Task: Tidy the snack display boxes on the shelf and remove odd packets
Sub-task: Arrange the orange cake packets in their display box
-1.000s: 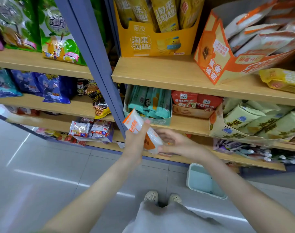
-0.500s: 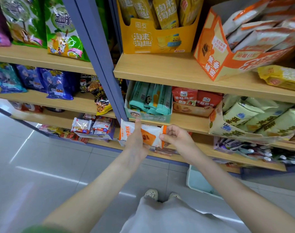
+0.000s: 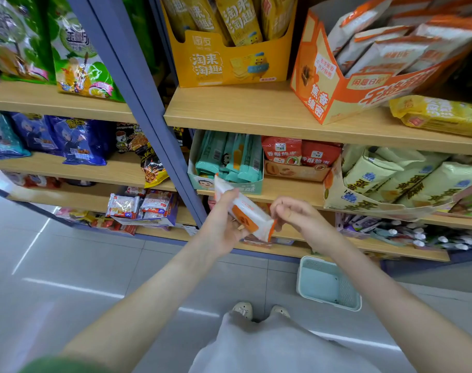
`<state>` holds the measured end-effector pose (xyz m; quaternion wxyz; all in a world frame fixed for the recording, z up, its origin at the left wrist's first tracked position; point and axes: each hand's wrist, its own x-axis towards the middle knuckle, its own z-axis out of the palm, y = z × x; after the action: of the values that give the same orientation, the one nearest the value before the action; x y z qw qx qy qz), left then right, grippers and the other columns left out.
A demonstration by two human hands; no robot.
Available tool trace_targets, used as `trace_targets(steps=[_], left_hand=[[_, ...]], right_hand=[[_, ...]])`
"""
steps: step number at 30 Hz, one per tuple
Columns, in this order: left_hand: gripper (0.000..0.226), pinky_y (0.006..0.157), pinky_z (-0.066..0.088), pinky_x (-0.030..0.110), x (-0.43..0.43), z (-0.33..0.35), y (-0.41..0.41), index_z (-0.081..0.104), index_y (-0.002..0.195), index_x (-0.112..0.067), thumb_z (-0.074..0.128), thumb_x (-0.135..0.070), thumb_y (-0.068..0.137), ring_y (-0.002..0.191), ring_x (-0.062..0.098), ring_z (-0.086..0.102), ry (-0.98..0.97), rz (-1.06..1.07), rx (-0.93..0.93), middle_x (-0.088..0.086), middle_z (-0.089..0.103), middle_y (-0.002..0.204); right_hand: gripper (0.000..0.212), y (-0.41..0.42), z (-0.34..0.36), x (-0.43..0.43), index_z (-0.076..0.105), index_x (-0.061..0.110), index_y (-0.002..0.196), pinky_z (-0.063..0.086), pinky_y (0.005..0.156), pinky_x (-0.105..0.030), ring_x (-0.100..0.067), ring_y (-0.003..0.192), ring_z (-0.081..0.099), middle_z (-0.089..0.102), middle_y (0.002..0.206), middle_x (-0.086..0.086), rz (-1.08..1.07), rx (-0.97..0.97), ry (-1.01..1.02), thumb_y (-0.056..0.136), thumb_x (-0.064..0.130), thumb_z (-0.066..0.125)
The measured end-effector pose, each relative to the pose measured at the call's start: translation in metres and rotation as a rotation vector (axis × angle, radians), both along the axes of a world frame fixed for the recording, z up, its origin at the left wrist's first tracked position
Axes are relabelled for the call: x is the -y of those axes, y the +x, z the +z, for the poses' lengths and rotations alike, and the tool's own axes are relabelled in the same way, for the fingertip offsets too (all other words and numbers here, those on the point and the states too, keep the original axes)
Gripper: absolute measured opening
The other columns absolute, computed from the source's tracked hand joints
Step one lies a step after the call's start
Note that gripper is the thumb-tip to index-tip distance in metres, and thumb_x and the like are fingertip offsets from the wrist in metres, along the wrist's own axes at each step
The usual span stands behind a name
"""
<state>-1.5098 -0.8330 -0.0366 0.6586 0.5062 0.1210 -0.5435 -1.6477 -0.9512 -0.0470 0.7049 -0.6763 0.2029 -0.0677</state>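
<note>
**Reader:** Where did the white-and-orange packet (image 3: 244, 211) lie relative to the grip?

**Legend:** It was held in the left hand (image 3: 224, 227), in front of the shelving and just below the level of the middle shelf board (image 3: 288, 189). The thumb lay along the packet's near face. The other fingers were curled behind it and mostly hidden. The packet was tilted. Its upper end projected up and to the left beyond the thumb, overlapping the front of the teal display box (image 3: 229, 187). Its lower, orange-edged end projected down and to the right, clear of the palm.

**Reader:** And the right hand (image 3: 299, 215)?

**Legend:** Its fingers were loosely curled just beside the packet's lower end. Whether they pinched that end or only stood next to it could not be told from this view.

**Reader:** What surrounded the hands?

**Legend:** On the upper shelf an orange display box (image 3: 337, 92) stood turned at an angle to the shelf edge and held packets of similar white-and-orange colouring. A yellow display box (image 3: 229, 65) stood to its left, and a loose yellow packet (image 3: 439, 117) lay to its right. On the floor a pale blue basket (image 3: 349, 289) stood beneath the right forearm, near the person's shoes (image 3: 242, 309).
</note>
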Motion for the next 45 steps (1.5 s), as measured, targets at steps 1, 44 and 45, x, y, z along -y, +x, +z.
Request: trace_targets(steps=[1,44,45], left_hand=[[0.040,0.078,0.057,0.043,-0.002,0.002,-0.001,0.050,0.125,-0.010,0.057,-0.035,0.094,0.100,0.029,0.063,-0.048,-0.086,0.022,0.015,0.063,0.105],[0.037,0.101,0.046,0.023,0.003,0.049,0.006,0.036,0.136,-0.053,0.036,-0.047,0.099,0.133,0.004,0.041,-0.245,-0.649,0.782,-0.019,0.039,0.146],[0.038,0.094,0.048,0.018,0.006,0.052,0.007,0.037,0.135,-0.050,0.043,-0.036,0.100,0.126,0.000,0.048,-0.251,-0.581,0.851,-0.021,0.047,0.139]], right_hand=[[0.043,0.000,0.002,0.003,0.062,0.015,0.093,0.050,0.075,-0.028,-0.018,0.081,0.059,0.061,0.086,-0.002,0.008,-0.019,0.019,0.083,0.056,0.063],[0.060,0.020,0.058,-0.015,0.037,0.025,0.141,0.044,0.086,-0.017,-0.007,0.116,0.053,0.055,0.122,0.015,-0.203,-0.117,-0.324,0.090,0.020,0.067],[0.053,0.019,0.061,-0.011,0.041,0.025,0.138,0.045,0.089,-0.022,-0.009,0.117,0.055,0.057,0.124,0.011,-0.214,-0.108,-0.324,0.091,0.015,0.064]])
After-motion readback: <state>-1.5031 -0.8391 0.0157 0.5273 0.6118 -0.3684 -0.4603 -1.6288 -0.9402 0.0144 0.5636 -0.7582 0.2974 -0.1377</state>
